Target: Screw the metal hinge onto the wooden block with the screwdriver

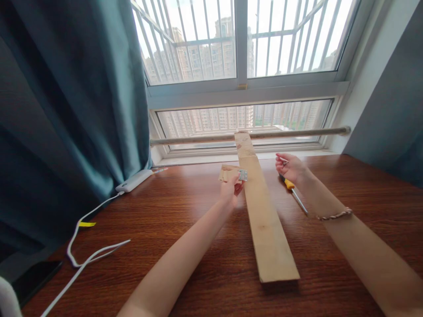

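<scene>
My left hand (229, 189) grips a small wooden piece (226, 173) that has a silver metal hinge (243, 175) at its right end. Hinge and wood are held by the left edge of a long, narrow wooden board (264, 215). That board slants from the window rail towards me. Right of it, my right hand (294, 167) is raised with curled fingers, pinching a small shiny metal piece (284, 162) too tiny to name surely. Just below that hand lies a screwdriver (290, 185) with a yellow and black handle, its shaft pointing towards me.
A brown wood-grain table (158, 211) spans the view. On its left are a white power strip (135, 180), a white cable (74, 246) with a yellow tag (87, 224), and a dark flat object (36, 279). Behind are a window rail (198, 139) and a blue curtain (109, 88).
</scene>
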The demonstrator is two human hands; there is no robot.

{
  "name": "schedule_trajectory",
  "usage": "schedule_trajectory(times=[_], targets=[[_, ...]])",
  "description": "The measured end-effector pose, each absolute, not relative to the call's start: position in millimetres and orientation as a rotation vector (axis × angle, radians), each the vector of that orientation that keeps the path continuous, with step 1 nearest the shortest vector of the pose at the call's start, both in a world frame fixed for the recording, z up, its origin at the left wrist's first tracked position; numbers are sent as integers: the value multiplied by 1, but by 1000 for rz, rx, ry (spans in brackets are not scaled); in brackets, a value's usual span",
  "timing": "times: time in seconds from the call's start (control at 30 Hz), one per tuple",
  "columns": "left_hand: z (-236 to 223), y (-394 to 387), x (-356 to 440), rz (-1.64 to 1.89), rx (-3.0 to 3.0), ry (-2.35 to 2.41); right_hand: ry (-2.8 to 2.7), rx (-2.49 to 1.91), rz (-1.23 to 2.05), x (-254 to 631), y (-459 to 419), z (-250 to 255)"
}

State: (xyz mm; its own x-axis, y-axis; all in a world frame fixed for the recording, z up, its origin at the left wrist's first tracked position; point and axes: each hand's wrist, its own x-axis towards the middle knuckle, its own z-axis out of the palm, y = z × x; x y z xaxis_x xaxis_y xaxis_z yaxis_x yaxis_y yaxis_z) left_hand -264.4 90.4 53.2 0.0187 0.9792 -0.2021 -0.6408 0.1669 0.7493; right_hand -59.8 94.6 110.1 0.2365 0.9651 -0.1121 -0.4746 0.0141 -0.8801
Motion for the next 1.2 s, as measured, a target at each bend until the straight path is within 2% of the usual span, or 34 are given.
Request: schedule_trajectory(times=[0.37, 0.53, 0.73, 0.93, 1.2], targets=[[64, 73, -264, 1386, 457, 850, -886, -1622, 858, 4, 90, 34], [68, 51, -273, 1357, 434, 884, -968, -1761, 727, 3, 94, 23], [65, 36, -279, 1320, 416, 885, -995, -1535, 796, -5, 90, 53], [65, 27, -272, 1318, 443, 818, -1005, -852, 962, -35, 55, 106], [70, 15, -272, 1315, 457, 833, -1179, -946, 469, -83, 17, 117]])
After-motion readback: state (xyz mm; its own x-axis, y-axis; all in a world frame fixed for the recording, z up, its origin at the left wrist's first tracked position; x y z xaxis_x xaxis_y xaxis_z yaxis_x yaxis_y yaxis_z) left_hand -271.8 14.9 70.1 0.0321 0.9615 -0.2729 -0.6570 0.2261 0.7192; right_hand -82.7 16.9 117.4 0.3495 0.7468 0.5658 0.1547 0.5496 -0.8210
